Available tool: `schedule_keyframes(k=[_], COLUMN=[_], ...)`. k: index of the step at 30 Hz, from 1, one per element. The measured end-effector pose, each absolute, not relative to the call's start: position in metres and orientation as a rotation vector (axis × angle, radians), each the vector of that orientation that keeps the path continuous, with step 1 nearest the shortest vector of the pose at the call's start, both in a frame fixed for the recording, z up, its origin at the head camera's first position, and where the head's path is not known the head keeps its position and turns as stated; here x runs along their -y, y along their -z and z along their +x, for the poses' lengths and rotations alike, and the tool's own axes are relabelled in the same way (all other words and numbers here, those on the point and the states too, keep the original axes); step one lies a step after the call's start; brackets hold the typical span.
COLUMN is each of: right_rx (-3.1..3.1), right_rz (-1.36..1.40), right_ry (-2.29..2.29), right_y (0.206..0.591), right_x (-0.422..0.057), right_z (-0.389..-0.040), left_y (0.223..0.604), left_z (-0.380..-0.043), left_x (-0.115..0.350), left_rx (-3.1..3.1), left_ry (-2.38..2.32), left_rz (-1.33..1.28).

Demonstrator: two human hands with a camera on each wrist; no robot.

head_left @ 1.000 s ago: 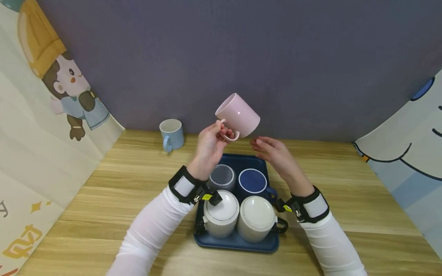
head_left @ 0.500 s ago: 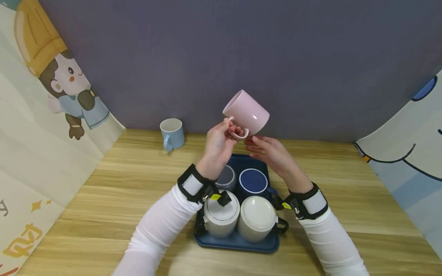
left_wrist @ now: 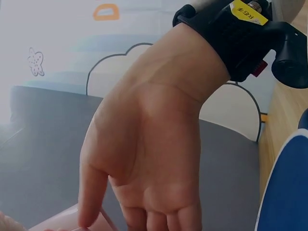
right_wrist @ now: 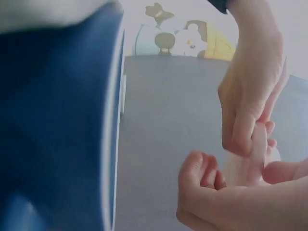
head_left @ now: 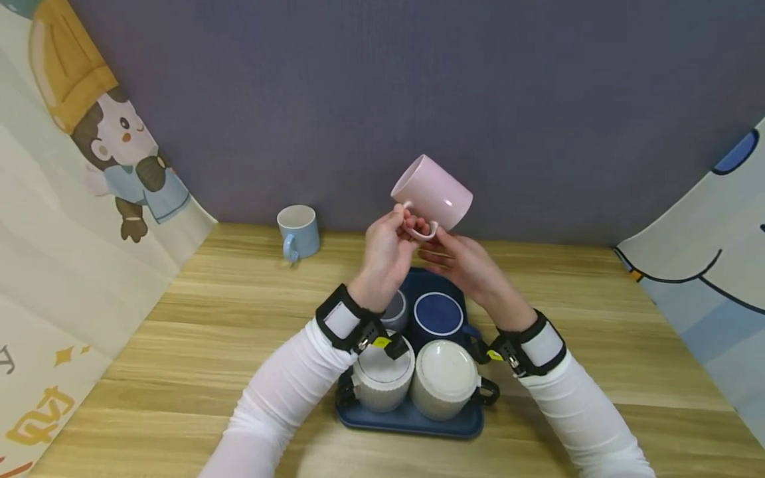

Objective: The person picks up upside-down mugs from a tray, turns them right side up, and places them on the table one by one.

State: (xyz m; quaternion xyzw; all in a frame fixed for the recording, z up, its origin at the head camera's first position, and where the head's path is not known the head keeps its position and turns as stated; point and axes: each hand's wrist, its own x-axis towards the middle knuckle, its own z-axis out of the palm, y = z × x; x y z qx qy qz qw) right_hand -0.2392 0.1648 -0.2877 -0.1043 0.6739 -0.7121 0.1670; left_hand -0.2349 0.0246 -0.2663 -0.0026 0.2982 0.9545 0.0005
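The left hand grips a tilted pink mug; the right hand's grip is unclear. A blue tray holds four upturned mugs.

The left hand is carrying the pink mug rightward and slightly upward in the head view, compared with a second ago. The right hand, apart from the mug then, is now meeting the lower end of its handle with the thumb. The left wrist strap is now covering more of the white mug at front left.
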Motion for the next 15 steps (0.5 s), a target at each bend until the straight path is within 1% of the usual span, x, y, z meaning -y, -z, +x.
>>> schedule_keyframes(k=[4, 9, 15], right_rx=[-1.764, -1.367, -1.197], right_rz=[-0.203, -0.093, -0.058], right_ry=[2.16, 2.367, 2.423], right_y=[0.285, 0.278, 0.275], right_x=[-0.16, -0.158, -0.158], right_z=[-0.239, -0.24, -0.243], left_y=[0.266, 0.266, 0.264], left_z=[-0.234, -0.232, -0.231], left_x=[-0.025, -0.026, -0.03], left_rx=[-0.92, -0.909, -0.872], left_ry=[-3.006, -3.004, -3.028], left_rz=[0.003, 0.022, 0.022])
